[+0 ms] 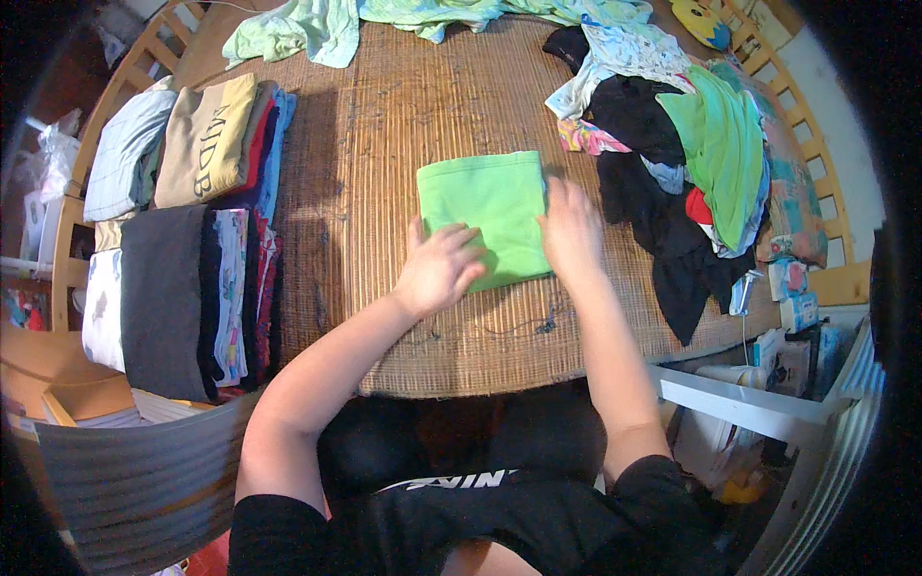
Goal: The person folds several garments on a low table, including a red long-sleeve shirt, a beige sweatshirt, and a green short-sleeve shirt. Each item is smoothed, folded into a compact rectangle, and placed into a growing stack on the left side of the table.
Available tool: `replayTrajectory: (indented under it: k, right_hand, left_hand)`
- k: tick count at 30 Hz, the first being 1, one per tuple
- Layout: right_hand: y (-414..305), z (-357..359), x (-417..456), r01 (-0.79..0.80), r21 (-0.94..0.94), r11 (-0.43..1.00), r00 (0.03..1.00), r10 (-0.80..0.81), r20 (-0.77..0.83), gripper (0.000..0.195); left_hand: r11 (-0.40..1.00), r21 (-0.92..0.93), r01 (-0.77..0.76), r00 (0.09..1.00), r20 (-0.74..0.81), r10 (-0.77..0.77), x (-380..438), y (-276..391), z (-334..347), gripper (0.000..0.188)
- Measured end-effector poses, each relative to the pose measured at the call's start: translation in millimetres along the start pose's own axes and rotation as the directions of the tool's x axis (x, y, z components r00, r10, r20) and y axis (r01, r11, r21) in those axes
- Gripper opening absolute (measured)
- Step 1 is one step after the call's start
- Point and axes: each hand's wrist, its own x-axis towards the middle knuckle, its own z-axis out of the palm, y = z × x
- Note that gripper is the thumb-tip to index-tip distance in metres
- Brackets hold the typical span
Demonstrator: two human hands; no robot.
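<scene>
A bright green garment [486, 209], folded into a near square, lies flat on the woven mat in front of me. My left hand [448, 268] rests over its lower left part with the fingers spread. At its right edge is my right hand [573, 223], slightly blurred, with its fingertips close to the fabric. Neither hand shows a grip on the cloth.
Stacks of folded clothes stand at the left, a tan garment [205, 144] and a dark one [167, 302] on top. A loose heap with a green garment [720, 151] and black clothes [637, 119] lies right. A light green cloth [302, 32] crosses the mat's far edge.
</scene>
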Motion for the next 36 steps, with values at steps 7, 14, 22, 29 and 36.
replayTrajectory:
  k: [7, 14, 22, 29, 36]
  right_hand:
    - [-23.0, 60.8, 35.7, 0.130, -0.068, 0.989, 0.990, -0.134, -0.048, 0.054]
    - [-25.3, 69.4, 39.5, 0.118, -0.002, 0.993, 0.993, -0.118, 0.000, 0.053]
    - [3.6, 71.9, 27.9, -0.281, 0.306, 0.910, 0.944, 0.319, -0.082, 0.069]
    - [30.5, 66.4, 47.2, -0.453, 0.540, 0.709, 0.886, 0.293, 0.358, 0.053]
    - [23.5, 54.0, 26.9, -0.268, 0.558, 0.786, 0.952, 0.129, 0.277, 0.044]
  left_hand:
    - [0.904, -0.050, 0.424, 0.867, -0.267, -0.422, 69.1, -6.6, -3.0, 0.051]
    - [0.898, -0.036, 0.438, 0.863, -0.263, -0.431, 76.1, -23.6, 25.0, 0.060]
    - [0.517, -0.765, 0.383, 0.494, -0.303, -0.815, 48.5, -14.1, 22.6, 0.064]
    - [-0.297, -0.939, 0.173, 0.629, 0.338, -0.700, 51.7, -7.5, 6.3, 0.039]
    - [-0.492, -0.870, -0.005, 0.758, 0.318, -0.570, 11.6, 8.1, 5.8, 0.038]
